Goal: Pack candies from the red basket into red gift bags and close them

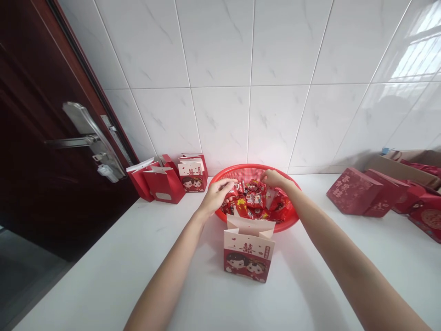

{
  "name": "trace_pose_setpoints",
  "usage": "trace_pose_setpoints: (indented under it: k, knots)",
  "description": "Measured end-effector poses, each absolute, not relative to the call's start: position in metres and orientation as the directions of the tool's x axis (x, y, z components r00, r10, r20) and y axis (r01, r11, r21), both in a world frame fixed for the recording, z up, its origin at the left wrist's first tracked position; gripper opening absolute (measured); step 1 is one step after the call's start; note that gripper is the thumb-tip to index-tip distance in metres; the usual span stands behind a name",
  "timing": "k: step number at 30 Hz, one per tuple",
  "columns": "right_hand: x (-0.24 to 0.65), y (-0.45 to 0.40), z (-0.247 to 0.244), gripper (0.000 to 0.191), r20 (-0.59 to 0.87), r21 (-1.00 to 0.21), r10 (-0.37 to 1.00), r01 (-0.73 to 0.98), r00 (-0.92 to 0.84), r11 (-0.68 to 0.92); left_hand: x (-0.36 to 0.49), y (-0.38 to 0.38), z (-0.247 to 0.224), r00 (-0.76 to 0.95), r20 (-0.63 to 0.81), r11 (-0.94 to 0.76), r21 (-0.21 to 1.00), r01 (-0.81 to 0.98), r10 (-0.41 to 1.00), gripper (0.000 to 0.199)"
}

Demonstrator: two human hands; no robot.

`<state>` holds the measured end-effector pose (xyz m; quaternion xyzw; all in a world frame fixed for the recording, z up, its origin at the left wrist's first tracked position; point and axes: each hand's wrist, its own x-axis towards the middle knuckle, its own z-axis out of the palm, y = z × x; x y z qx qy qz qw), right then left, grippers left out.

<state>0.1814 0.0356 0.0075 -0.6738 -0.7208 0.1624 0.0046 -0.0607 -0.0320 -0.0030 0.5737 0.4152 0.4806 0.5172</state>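
Both hands reach into a red mesh basket [292, 222] of red-wrapped sweets [255, 199]. My left hand [217, 196] is at the basket's left side, its fingers closed on a red-wrapped sweet [236, 189]. At the back right of the basket, my right hand [274, 178] has its fingers bent down among the sweets; its fingertips are hidden, and so is anything they hold. In front of the basket stands an upright paper box [247, 257], cream above and red below, with two cartoon faces and its top flaps up.
Several red gift bags [168, 186] and a cream-and-red box [192, 177] stand at the back left by the tiled wall. Dark red boxes [353, 192] and a cardboard carton [386, 163] are at the right. A door [41, 138] with a metal handle borders the white table [138, 276].
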Motion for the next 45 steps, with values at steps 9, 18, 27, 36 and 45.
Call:
trace_pose_setpoints:
  k: [9,18,27,36,45]
  knots:
    - [0.174,0.032,0.005,0.022,-0.394,-0.112,0.917,0.994,-0.054,0.011,-0.061,-0.031,-0.005,0.194,0.119,-0.116,0.993,-0.029,0.974,0.047]
    - [0.18,0.047,-0.01,0.023,-0.495,-0.165,0.864,0.986,-0.094,0.013,-0.061,-0.031,-0.004,0.214,0.099,-0.101,0.995,-0.001,0.972,0.044]
    - [0.181,0.037,0.002,0.023,-0.43,-0.398,0.892,0.916,-0.141,-0.047,-0.063,-0.028,-0.01,0.229,0.134,-0.14,0.99,0.014,0.964,0.041]
    - [0.191,0.042,0.0,0.042,-0.032,-0.794,0.994,0.607,-0.106,0.039,-0.062,-0.031,-0.005,0.213,0.145,-0.153,0.988,0.018,0.966,0.047]
    - [0.187,0.034,0.011,0.06,0.069,-0.941,0.982,0.316,-0.175,0.122,-0.062,-0.031,-0.005,0.212,0.124,-0.137,0.989,0.047,0.969,0.044]
